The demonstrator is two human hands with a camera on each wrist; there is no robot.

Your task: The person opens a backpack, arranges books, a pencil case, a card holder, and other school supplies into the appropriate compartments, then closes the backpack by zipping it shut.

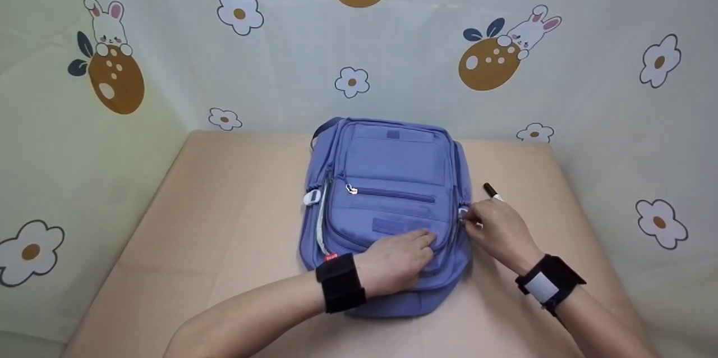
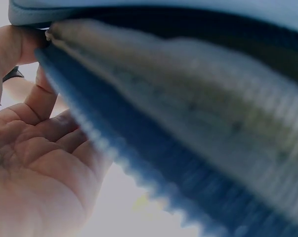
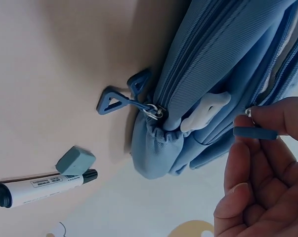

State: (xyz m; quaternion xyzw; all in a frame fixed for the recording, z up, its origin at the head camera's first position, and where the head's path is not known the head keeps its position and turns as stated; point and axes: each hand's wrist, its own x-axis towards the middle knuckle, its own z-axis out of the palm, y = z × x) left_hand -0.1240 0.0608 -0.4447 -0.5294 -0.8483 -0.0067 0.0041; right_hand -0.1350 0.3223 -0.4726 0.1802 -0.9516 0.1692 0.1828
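A blue backpack (image 1: pixel 395 164) lies front side up, its front compartment partly unzipped. My left hand (image 1: pixel 395 262) reaches across its lower front, fingers over the fabric. In the left wrist view that hand's thumb and a finger meet at the fabric edge beside an open zipper (image 2: pixel 124 160), with a pale lining (image 2: pixel 188 84) inside. At the bag's right side my right hand (image 1: pixel 502 232) pinches a blue zipper pull (image 3: pixel 255 133) between thumb and fingers. A second pair of blue triangular pulls (image 3: pixel 114 101) hangs loose from another zipper.
On the table (image 1: pixel 224 223), right of the bag, lie a black-capped white marker (image 3: pixel 40 190) and a small grey-blue block (image 3: pixel 75 160) against it. A white side buckle (image 1: pixel 312 197) sits on the bag's left. Patterned curtains (image 1: pixel 291 44) enclose the table's back and sides.
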